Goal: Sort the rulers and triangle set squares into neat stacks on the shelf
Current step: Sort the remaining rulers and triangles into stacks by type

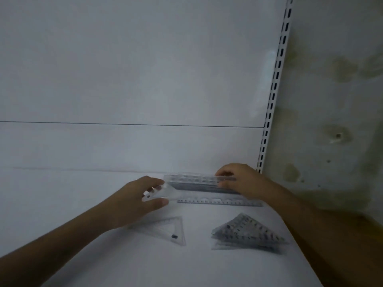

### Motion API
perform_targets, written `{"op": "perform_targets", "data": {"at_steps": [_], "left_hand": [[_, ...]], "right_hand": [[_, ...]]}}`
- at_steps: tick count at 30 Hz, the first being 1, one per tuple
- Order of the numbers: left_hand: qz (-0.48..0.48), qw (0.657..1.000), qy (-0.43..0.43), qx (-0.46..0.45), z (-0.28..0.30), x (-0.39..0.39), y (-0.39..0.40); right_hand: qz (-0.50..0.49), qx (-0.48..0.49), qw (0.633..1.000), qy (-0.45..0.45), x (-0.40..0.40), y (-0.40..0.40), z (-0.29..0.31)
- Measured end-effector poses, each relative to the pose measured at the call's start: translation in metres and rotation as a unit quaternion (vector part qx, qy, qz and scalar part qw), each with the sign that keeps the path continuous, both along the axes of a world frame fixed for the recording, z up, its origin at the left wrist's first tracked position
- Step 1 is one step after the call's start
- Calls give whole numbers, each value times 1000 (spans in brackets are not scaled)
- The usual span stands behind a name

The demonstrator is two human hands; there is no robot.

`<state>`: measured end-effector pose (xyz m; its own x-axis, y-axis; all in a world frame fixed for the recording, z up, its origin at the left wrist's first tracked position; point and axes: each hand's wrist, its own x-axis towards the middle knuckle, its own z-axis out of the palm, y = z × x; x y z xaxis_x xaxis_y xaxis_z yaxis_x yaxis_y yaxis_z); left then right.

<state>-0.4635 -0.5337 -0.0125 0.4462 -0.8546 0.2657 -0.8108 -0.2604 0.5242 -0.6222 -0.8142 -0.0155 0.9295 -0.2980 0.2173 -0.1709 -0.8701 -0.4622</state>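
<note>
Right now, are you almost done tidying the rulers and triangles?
About halfway. Done: a ruler stack at the back and a triangle pile. In hand: my left hand pinches a clear triangle; my right hand holds the stack. Left: one loose ruler and one single triangle.

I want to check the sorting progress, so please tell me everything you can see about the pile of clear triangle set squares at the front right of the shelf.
The pile of clear plastic triangle set squares lies flat on the white shelf, front right, near the person's right forearm. Several transparent triangles lie on one another, with dark printed scale marks showing through. Their edges do not line up, so the pile looks loose and fanned out at the bottom. Neither hand touches it. It lies apart from the single clear ruler behind it. How many pieces there are cannot be counted.
</note>
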Motion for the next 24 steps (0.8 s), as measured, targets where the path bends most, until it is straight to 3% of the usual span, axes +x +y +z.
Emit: {"op": "perform_targets", "data": {"at_steps": [11, 19, 24], "left_hand": [[-39, 999, -16, 26, 1, -38, 6], [-92, 995, -14, 43, 8, -87, -37], [-139, 985, -61, 78, 8, -125, -67]], "right_hand": [[30, -40, 999, 12, 10, 0, -6], [-6, -96, 994, 43, 0, 7, -4], [-35, -108, 993, 43, -25, 7, 6]]}}
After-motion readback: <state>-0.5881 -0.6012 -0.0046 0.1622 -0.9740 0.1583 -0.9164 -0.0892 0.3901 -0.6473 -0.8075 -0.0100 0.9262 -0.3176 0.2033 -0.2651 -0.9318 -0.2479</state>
